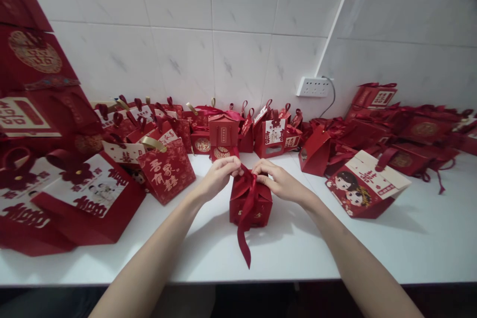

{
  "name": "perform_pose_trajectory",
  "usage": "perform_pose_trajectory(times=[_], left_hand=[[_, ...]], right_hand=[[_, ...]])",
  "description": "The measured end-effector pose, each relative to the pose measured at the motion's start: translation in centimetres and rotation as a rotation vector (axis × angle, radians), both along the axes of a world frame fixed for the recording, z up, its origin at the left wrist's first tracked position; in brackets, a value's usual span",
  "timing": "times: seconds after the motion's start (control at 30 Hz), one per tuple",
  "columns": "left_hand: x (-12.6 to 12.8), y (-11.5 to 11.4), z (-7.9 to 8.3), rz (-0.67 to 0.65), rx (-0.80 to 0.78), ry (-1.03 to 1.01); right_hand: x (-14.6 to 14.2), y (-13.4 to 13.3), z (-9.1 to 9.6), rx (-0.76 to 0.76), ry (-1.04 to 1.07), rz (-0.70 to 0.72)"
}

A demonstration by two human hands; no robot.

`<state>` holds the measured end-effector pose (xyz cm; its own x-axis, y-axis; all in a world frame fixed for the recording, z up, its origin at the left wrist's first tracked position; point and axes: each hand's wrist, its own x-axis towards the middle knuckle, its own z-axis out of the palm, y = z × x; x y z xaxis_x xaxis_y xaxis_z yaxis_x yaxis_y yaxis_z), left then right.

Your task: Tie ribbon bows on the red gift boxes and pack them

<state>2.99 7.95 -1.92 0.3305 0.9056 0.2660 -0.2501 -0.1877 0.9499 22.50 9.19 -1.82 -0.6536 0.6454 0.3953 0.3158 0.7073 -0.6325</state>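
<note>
A small red gift box (257, 208) stands on the white counter (290, 253) in front of me. A dark red ribbon (246, 228) runs from its top and hangs down its front. My left hand (219, 174) pinches the ribbon at the top of the box from the left. My right hand (274, 179) pinches the ribbon at the same spot from the right. Both hands have their fingers closed on the ribbon, close together above the box.
Several red gift boxes and bags line the tiled wall, including a tall box (223, 136) right behind my hands. Large red bags (89, 198) lie at the left, a cartoon-printed box (367, 184) at the right. A wall socket (313, 87) sits above.
</note>
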Motion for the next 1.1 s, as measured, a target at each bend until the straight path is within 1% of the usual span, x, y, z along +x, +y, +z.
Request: perform_pose_trajectory(times=[0.1, 0.3, 0.37, 0.47, 0.53, 0.6, 0.73, 0.87, 0.93, 1.0, 1.1], left_hand=[[0.0, 0.0, 0.1, 0.005, -0.017, -0.018], [-0.3, -0.2, 0.1, -0.072, -0.074, 0.076], [-0.3, -0.2, 0.3, -0.059, -0.088, 0.021], [-0.3, -0.3, 0.9, 0.0, -0.067, -0.144], [-0.2, -0.5, 1.3, 0.004, -0.077, -0.25], [0.0, -0.7, 1.5, -0.009, -0.12, -0.326], [0.3, -0.8, 1.4, -0.003, -0.161, -0.388], [0.2, -0.9, 1.1, -0.056, -0.194, -0.389], [0.1, -1.1, 1.2, -0.084, -0.184, -0.386], [0.0, -1.2, 1.2, -0.082, -0.135, -0.389], [-0.1, -1.2, 1.4, 0.003, -0.043, -0.449]], right_hand=[[0.0, -0.1, 0.0, -0.003, 0.005, 0.004], [-0.1, -0.1, 0.0, 0.018, 0.001, 0.012], [0.0, -0.2, 0.0, 0.022, -0.001, 0.012], [0.0, -0.2, 0.0, 0.012, -0.005, 0.007], [0.0, -0.2, 0.1, 0.005, -0.006, 0.006], [0.0, -0.2, 0.1, 0.004, -0.009, 0.006], [0.0, -0.2, 0.1, 0.012, -0.013, 0.006], [0.0, -0.2, 0.2, 0.014, -0.024, 0.009], [0.0, -0.2, 0.2, 0.02, -0.03, 0.009], [0.0, -0.2, 0.2, 0.029, -0.028, 0.013], [0.0, -0.2, 0.2, 0.022, -0.017, 0.021]])
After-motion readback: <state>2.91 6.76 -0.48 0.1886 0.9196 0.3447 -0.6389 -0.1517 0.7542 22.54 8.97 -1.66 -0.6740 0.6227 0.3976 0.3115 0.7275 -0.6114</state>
